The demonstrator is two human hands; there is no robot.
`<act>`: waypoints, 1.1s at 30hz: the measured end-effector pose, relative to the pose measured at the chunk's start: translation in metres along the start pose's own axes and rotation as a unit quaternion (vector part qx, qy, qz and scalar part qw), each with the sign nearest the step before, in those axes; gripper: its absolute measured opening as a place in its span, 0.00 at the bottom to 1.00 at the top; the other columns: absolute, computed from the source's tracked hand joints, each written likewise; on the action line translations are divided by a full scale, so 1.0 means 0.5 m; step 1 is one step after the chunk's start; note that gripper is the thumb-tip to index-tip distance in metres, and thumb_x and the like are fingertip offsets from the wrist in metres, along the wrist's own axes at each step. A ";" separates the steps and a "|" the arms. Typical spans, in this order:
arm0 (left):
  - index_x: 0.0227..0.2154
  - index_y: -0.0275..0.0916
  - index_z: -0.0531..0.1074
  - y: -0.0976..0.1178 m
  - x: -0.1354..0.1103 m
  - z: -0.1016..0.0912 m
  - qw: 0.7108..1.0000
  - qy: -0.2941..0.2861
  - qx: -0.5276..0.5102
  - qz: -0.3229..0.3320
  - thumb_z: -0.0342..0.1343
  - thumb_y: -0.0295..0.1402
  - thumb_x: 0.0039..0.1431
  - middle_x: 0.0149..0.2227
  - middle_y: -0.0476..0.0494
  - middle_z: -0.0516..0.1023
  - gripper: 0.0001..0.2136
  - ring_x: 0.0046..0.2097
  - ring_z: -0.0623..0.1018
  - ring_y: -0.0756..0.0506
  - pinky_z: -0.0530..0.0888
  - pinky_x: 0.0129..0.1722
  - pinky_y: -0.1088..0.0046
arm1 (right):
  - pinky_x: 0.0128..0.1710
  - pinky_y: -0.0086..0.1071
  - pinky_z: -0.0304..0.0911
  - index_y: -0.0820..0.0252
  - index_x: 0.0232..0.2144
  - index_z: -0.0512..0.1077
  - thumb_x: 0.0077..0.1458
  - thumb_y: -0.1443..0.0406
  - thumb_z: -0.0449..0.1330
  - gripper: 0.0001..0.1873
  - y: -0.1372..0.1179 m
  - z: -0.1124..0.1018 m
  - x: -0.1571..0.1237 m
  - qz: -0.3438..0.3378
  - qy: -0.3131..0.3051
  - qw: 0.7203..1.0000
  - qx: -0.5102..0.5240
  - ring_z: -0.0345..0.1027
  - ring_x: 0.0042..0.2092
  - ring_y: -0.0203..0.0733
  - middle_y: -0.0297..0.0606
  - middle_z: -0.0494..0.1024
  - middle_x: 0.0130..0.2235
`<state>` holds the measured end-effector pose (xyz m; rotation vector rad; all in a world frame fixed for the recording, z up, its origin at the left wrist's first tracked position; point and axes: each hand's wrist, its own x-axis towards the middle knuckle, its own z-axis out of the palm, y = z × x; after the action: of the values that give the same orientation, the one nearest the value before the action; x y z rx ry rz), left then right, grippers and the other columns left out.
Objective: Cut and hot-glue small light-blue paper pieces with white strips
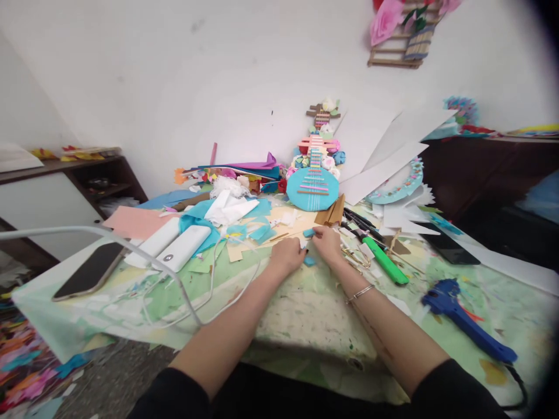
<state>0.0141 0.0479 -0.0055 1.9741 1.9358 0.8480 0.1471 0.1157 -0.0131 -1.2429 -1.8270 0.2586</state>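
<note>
My right hand [327, 244] pinches a small piece of blue paper [308, 233] between thumb and fingers over the table. Just left of it, my left hand [287, 257] is closed, its fingertips near a whitish bit that is too small to name. Under and between the hands, another small blue paper piece [310, 261] lies on the cloth. Behind them stands a paper pipa-shaped craft with a round turquoise body [312, 189], thin sticks across its front and paper flowers around its neck. Brown folded card [331, 212] lies at its foot.
To the right are a green cutter knife [384, 260], a blue glue gun [469, 320] and a black phone [449, 244]. On the left lie another phone [89, 270], a white power bank [183, 247] and a looping white cable [174, 279]. Paper scraps surround the hands.
</note>
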 end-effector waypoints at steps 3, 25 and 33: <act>0.23 0.38 0.73 -0.005 0.005 -0.005 1.000 -0.001 -0.003 0.006 0.55 0.32 0.50 0.32 0.35 0.78 0.05 0.38 0.76 0.37 0.67 0.39 0.64 | 0.49 0.42 0.63 0.61 0.35 0.78 0.41 0.75 0.54 0.19 -0.005 0.008 -0.011 -0.040 -0.024 0.999 -0.019 0.71 0.46 0.48 0.44 0.80 0.42; 0.23 0.38 0.78 -0.098 0.039 -0.117 0.965 0.219 -0.070 -0.125 0.65 0.33 0.39 0.45 0.30 0.75 0.06 0.57 0.61 0.27 0.56 0.54 0.51 | 0.41 0.38 0.64 0.57 0.34 0.77 0.49 0.68 0.54 0.12 -0.049 -0.035 -0.034 0.022 -0.093 0.978 0.187 0.70 0.38 0.42 0.40 0.80 0.38; 0.22 0.37 0.73 -0.081 0.051 -0.127 0.910 0.158 -0.366 -0.110 0.59 0.36 0.40 0.26 0.43 0.75 0.07 0.36 0.75 0.42 0.68 0.37 0.67 | 0.26 0.28 0.62 0.62 0.30 0.73 0.55 0.60 0.50 0.15 -0.053 -0.061 -0.027 0.234 -0.127 0.876 0.403 0.68 0.28 0.35 0.42 0.76 0.28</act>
<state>-0.0561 0.0621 0.0287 1.2064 1.5810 1.6066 0.1543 0.0829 0.0132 -1.0278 -1.3261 1.3591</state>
